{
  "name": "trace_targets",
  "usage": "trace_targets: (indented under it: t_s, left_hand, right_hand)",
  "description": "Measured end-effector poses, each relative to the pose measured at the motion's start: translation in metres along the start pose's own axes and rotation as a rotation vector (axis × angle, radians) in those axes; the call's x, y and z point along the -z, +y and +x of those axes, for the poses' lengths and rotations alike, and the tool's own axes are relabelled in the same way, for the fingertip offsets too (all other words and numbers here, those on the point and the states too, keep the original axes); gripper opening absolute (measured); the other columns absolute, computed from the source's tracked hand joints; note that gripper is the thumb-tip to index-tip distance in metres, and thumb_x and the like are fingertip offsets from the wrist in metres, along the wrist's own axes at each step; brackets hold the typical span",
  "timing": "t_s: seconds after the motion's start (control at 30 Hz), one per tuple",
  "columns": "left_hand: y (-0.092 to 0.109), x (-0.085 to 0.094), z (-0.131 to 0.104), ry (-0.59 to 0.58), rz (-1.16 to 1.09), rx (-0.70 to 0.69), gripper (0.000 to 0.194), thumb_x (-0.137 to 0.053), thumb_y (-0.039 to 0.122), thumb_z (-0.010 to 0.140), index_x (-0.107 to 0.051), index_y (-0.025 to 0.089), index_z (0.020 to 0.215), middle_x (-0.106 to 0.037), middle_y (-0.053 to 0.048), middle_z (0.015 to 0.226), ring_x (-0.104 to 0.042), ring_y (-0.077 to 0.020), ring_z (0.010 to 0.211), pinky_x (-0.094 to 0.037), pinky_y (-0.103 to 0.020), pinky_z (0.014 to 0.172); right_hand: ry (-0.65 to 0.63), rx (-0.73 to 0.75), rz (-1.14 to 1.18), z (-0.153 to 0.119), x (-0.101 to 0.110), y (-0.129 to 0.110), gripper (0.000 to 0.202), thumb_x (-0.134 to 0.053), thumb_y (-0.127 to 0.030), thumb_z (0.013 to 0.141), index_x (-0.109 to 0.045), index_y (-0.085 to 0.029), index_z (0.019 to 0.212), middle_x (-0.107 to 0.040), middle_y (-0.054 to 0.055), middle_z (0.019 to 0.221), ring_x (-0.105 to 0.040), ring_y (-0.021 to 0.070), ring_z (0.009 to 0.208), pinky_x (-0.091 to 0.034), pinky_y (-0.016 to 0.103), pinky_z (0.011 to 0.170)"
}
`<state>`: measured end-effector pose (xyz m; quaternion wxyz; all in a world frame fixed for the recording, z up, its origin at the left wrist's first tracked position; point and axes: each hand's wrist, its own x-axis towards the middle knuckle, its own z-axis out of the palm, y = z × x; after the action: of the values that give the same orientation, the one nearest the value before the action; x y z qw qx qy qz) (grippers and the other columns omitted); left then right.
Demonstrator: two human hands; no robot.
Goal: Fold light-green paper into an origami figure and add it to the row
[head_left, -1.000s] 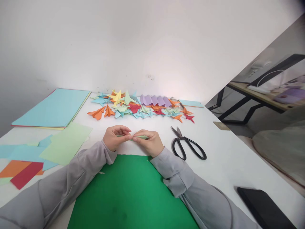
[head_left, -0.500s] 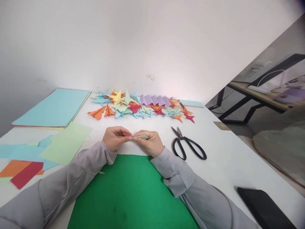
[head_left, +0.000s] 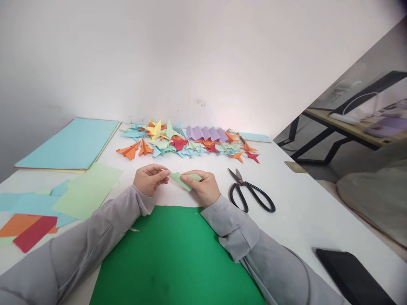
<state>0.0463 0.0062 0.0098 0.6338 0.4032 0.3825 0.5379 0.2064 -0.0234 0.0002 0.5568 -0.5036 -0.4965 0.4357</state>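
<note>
Sheets of blue and light green paper [head_left: 92,188], loose at nine o'clock from the work, with a red strip [head_left: 34,234] lower, towards eight. Next across, left hand [head_left: 148,180]: thumb and fingertips drawn close together, right at the ten o'clock end of a small folded green piece [head_left: 176,177]; truly pinching it or merely touching, impossible to tell. And now, dead centre, that very piece, between the two sets of fingertips, slanting from ten o'clock down towards four! Mid-fold, by the look of it, with a crease probably being shaped or checked. Needed next, as a guess: edges lined up, then firm pressure along the crease without any slip of the layers. Straight below at six o'clock, a big green sheet [head_left: 178,254]; up at twelve, a crowd of folded paper figures [head_left: 179,144]. On to the right hand [head_left: 206,186]: thumb across the near face, fingers behind, a snug pinch on the piece. Further out, scissors [head_left: 242,183] at three o'clock, well within reach but untouched, blades towards eleven
</note>
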Motion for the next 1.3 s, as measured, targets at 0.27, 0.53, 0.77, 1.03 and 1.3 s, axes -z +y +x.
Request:
trace_targets:
  t_s: [0.27, 0.53, 0.77, 1.03, 1.3]
  left_hand:
    - [0.003, -0.002, -0.002, 0.003, 0.023, 0.034, 0.024, -0.077, 0.025, 0.045, -0.059, 0.013, 0.056, -0.056, 0.002, 0.044, -0.053, -0.0093, 0.042, -0.044, -0.022, 0.041]
    - [0.006, -0.001, -0.007, -0.113, 0.339, -0.179, 0.019, -0.073, 0.023, 0.054, -0.068, 0.014, 0.07, -0.061, 0.001, 0.053, -0.054, -0.0091, 0.043, -0.048, -0.023, 0.043]
    - [0.007, -0.001, -0.007, -0.089, 0.265, -0.071, 0.025, -0.073, 0.029, 0.055, -0.068, 0.011, 0.072, -0.065, -0.003, 0.056, -0.063, -0.0163, 0.055, -0.054, -0.027, 0.05]
    - [0.005, 0.001, -0.009, -0.103, 0.419, -0.241, 0.033, -0.061, 0.034, 0.069, -0.064, 0.013, 0.095, -0.066, -0.011, 0.095, -0.062, -0.0212, 0.087, -0.053, -0.033, 0.068]
    - [-0.002, 0.003, -0.01, -0.247, 0.687, -0.485, 0.011, -0.063, 0.017, 0.063, -0.063, 0.016, 0.074, -0.061, -0.009, 0.094, -0.06, -0.0147, 0.077, -0.049, -0.021, 0.053]
  right_hand:
    - [-0.006, -0.029, 0.096, 0.002, 0.001, 0.007, 0.026, -0.072, -0.039, 0.057, -0.068, -0.015, 0.067, -0.063, 0.001, 0.058, -0.052, 0.0119, 0.049, -0.04, 0.025, 0.049]
    - [0.095, 0.02, 0.17, 0.001, -0.002, 0.0, 0.07, -0.072, -0.035, 0.057, -0.042, -0.023, 0.12, -0.057, -0.006, 0.059, -0.05, 0.0099, 0.047, -0.041, 0.022, 0.042]
    - [0.099, 0.137, 0.057, 0.002, 0.0, -0.001, 0.062, -0.069, -0.032, 0.062, -0.044, -0.023, 0.118, -0.053, -0.004, 0.063, -0.049, 0.0099, 0.053, -0.043, 0.022, 0.046]
    - [0.139, 0.164, 0.014, 0.002, 0.002, 0.002, 0.058, -0.069, -0.03, 0.063, -0.047, -0.021, 0.115, -0.055, -0.004, 0.064, -0.048, 0.0092, 0.052, -0.041, 0.022, 0.046]
    - [0.021, 0.254, -0.057, -0.006, -0.002, 0.001, 0.05, -0.067, -0.029, 0.067, -0.049, -0.024, 0.113, -0.058, 0.001, 0.079, -0.055, 0.0125, 0.065, -0.046, 0.025, 0.054]
